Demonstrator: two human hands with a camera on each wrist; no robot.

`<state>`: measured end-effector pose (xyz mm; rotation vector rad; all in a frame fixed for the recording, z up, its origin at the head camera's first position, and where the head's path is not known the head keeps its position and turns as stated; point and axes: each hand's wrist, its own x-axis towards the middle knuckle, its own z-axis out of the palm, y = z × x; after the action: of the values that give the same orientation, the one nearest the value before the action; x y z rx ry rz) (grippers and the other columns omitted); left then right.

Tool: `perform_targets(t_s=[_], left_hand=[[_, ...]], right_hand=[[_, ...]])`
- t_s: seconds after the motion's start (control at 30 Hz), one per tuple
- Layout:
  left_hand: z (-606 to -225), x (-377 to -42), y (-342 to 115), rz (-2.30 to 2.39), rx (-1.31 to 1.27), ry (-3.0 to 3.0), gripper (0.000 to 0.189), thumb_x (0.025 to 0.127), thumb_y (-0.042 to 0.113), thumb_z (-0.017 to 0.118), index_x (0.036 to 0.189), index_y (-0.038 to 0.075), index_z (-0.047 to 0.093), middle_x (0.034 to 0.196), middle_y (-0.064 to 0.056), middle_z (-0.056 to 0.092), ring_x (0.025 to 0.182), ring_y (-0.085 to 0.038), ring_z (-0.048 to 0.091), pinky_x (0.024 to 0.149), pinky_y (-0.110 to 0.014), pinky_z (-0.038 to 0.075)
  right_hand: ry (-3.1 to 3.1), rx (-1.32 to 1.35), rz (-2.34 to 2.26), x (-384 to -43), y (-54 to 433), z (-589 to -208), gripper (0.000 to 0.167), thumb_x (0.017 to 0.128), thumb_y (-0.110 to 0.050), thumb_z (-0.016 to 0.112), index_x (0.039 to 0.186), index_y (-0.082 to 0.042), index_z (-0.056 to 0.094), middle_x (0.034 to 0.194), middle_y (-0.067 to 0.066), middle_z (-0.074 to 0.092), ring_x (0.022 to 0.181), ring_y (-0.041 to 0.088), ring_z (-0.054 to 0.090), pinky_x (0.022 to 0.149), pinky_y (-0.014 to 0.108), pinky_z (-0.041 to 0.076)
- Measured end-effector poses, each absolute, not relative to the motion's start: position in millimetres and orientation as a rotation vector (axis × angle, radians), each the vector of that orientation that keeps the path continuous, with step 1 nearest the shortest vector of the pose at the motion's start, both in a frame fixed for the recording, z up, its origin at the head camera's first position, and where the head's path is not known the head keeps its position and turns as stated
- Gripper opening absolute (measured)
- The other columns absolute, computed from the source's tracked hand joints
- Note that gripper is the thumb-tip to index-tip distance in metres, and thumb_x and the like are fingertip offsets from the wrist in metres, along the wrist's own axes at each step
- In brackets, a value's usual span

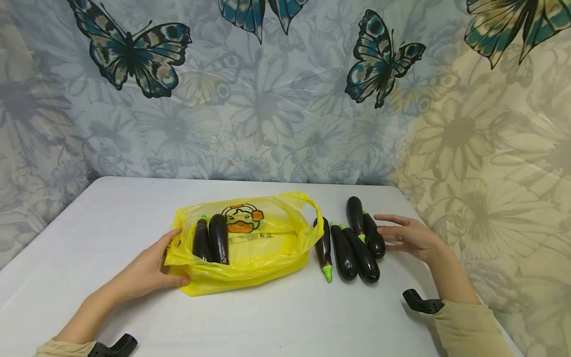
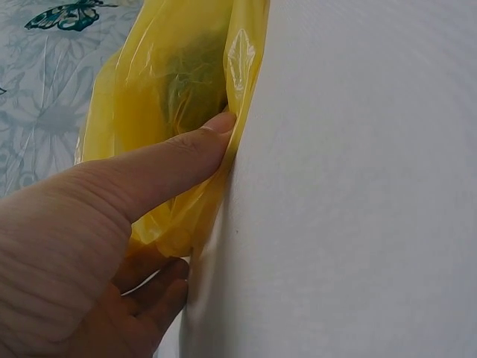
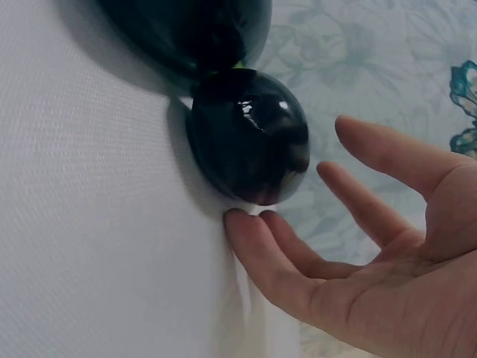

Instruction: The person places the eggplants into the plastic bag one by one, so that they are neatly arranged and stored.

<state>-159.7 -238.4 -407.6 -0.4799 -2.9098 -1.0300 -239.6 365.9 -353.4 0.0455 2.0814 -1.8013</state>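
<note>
Fingers of the right hand (image 1: 412, 239) are spread apart and grip nothing; their tips stand just beside the nearest eggplant (image 1: 373, 237), and contact cannot be confirmed from either view. Left hand (image 1: 151, 267) pinches the left end of a yellow plastic bag (image 1: 258, 277), thumb over the near edge, other fingers on the far side and beneath the film, as the left wrist view shows.

Bag lies on its side on a white table (image 1: 285, 322), its mouth facing up and toward the person. Two dark eggplants lie in the mouth at the left: a slimmer one (image 1: 202, 243) with a green tip and a glossy one (image 1: 219, 240).

Markings on the bag: a printed duck face (image 1: 241, 218) with an orange bill and headphones, and below it small lines of text (image 1: 250, 237), too small to read.

Five eggplants, the nearest one included, lie on the table right of the bag. The leftmost (image 1: 324, 253) has its green stem end toward the person; the bag's handle loop (image 1: 315, 233) meets its upper part.

Behind the table hangs a floral cloth (image 1: 267, 114) printed with butterflies.
</note>
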Motion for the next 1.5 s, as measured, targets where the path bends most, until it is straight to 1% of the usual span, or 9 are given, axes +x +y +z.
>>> perform_targets(t_s=[0.4, 0.53, 0.7, 0.8, 0.9, 1.0, 1.17, 1.37, 1.5], left_hand=[[-404.9, -160.6, -235.3, -1.033, -0.493, -2.908, 0.121, 0.067, 0.054, 0.086, 0.154, 0.002, 0.02, 0.149, -0.031, 0.033, 0.132, -0.051, 0.034, 0.102, -0.068, 0.029], [-403.7, -160.3, -236.0, -1.029, -0.495, -2.909, 0.121, 0.067, 0.055, 0.086, 0.154, 0.002, 0.02, 0.149, -0.031, 0.033, 0.132, -0.051, 0.034, 0.103, -0.067, 0.029], [-404.0, -160.0, -237.1, -1.028, -0.491, -2.911, 0.122, 0.067, 0.056, 0.085, 0.154, 0.002, 0.019, 0.149, -0.031, 0.033, 0.132, -0.051, 0.034, 0.103, -0.067, 0.029], [-404.7, -159.5, -238.0, -1.023, -0.487, -2.912, 0.122, 0.067, 0.056, 0.086, 0.155, 0.003, 0.019, 0.149, -0.031, 0.033, 0.132, -0.051, 0.034, 0.103, -0.067, 0.029], [-405.3, -159.0, -238.6, -1.018, -0.486, -2.913, 0.122, 0.067, 0.056, 0.086, 0.155, 0.003, 0.019, 0.149, -0.03, 0.033, 0.132, -0.051, 0.035, 0.103, -0.067, 0.029], [-405.3, -158.8, -238.8, -1.019, -0.487, -2.912, 0.122, 0.067, 0.056, 0.086, 0.155, 0.003, 0.019, 0.149, -0.03, 0.033, 0.132, -0.051, 0.035, 0.103, -0.067, 0.029], [-405.5, -158.4, -238.8, -1.023, -0.492, -2.91, 0.122, 0.067, 0.055, 0.086, 0.154, 0.002, 0.019, 0.149, -0.031, 0.033, 0.132, -0.051, 0.034, 0.103, -0.067, 0.029], [-407.8, -158.6, -238.9, -1.03, -0.499, -2.904, 0.121, 0.067, 0.054, 0.086, 0.154, 0.001, 0.02, 0.149, -0.031, 0.033, 0.132, -0.051, 0.034, 0.103, -0.067, 0.028], [-408.5, -159.1, -239.1, -1.034, -0.502, -2.901, 0.122, 0.067, 0.054, 0.086, 0.154, 0.001, 0.019, 0.149, -0.031, 0.033, 0.133, -0.051, 0.033, 0.104, -0.067, 0.028]], right_hand=[[2.14, 0.031, -1.738, -239.2, 364.4, -357.8, 0.061, 0.093, -0.011, 0.068, 0.148, -0.005, 0.043, 0.13, 0.0, 0.056, 0.109, 0.016, 0.057, 0.098, 0.053, 0.042], [2.157, 0.036, -1.73, -240.8, 363.7, -360.0, 0.063, 0.092, -0.01, 0.069, 0.148, -0.003, 0.042, 0.138, 0.011, 0.049, 0.111, 0.016, 0.057, 0.098, 0.054, 0.041], [2.183, 0.019, -1.699, -241.5, 361.9, -359.9, 0.067, 0.089, -0.01, 0.073, 0.149, -0.005, 0.042, 0.151, 0.029, 0.027, 0.126, 0.03, 0.047, 0.098, 0.055, 0.042], [2.182, 0.012, -1.686, -241.6, 360.5, -359.8, 0.071, 0.088, -0.009, 0.074, 0.15, -0.005, 0.04, 0.153, 0.034, 0.02, 0.132, 0.039, 0.039, 0.101, 0.058, 0.039], [2.168, 0.017, -1.697, -241.8, 359.6, -359.8, 0.072, 0.086, -0.006, 0.074, 0.15, -0.005, 0.04, 0.153, 0.034, 0.019, 0.131, 0.04, 0.04, 0.103, 0.058, 0.036], [2.169, -0.001, -1.702, -242.2, 359.8, -359.6, 0.07, 0.086, -0.004, 0.074, 0.149, -0.004, 0.042, 0.152, 0.036, 0.019, 0.123, 0.03, 0.05, 0.099, 0.05, 0.043], [2.165, -0.027, -1.72, -242.2, 361.5, -359.1, 0.065, 0.086, 0.0, 0.073, 0.146, -0.006, 0.048, 0.149, 0.041, 0.019, 0.105, 0.016, 0.059, 0.08, 0.034, 0.052], [2.206, -0.021, -1.72, -242.6, 362.7, -360.6, 0.06, 0.084, 0.001, 0.074, 0.141, -0.009, 0.056, 0.146, 0.041, 0.025, 0.106, 0.016, 0.06, 0.081, 0.033, 0.053], [2.171, 0.006, -1.743, -242.5, 363.5, -360.2, 0.06, 0.083, 0.002, 0.074, 0.139, -0.01, 0.058, 0.147, 0.042, 0.023, 0.101, 0.014, 0.059, 0.07, 0.03, 0.052]])
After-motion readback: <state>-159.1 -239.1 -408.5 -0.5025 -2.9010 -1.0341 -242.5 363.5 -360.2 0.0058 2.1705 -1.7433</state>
